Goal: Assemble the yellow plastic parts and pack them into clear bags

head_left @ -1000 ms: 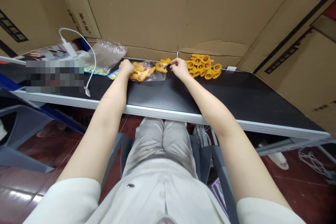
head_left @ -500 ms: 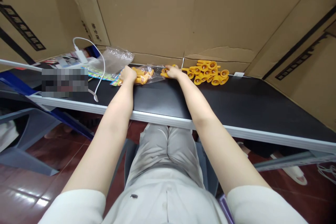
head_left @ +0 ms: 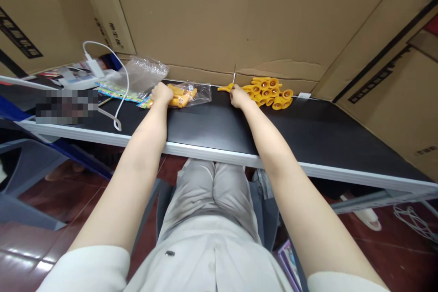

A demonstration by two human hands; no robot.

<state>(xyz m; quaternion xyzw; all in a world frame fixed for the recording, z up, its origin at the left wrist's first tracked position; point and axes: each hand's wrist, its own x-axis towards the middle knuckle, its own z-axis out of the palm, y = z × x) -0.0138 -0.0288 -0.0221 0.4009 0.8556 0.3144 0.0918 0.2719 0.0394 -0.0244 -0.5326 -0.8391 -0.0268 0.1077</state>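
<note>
My left hand (head_left: 161, 93) is closed on the left end of a clear plastic bag (head_left: 191, 94) that lies on the black table (head_left: 308, 127) and holds several orange plastic pieces. My right hand (head_left: 238, 97) is closed in a pinch at the left edge of a loose pile of orange pieces (head_left: 268, 92). One single orange piece (head_left: 225, 88) lies just left of its fingertips; whether the fingers touch it I cannot tell. A thin metal pin (head_left: 234, 77) stands just behind that hand.
Large cardboard sheets (head_left: 212, 13) wall in the back and right of the table. At the far left lie an empty clear bag (head_left: 145, 73), a white charger with cable (head_left: 102, 66) and colourful printed cards (head_left: 118, 93). Grey chair legs and red floor show below.
My right hand has pulled out of the bag's mouth and moved right to the edge of the loose pile. The left hand has stayed on the bag. The camera has shifted slightly.
</note>
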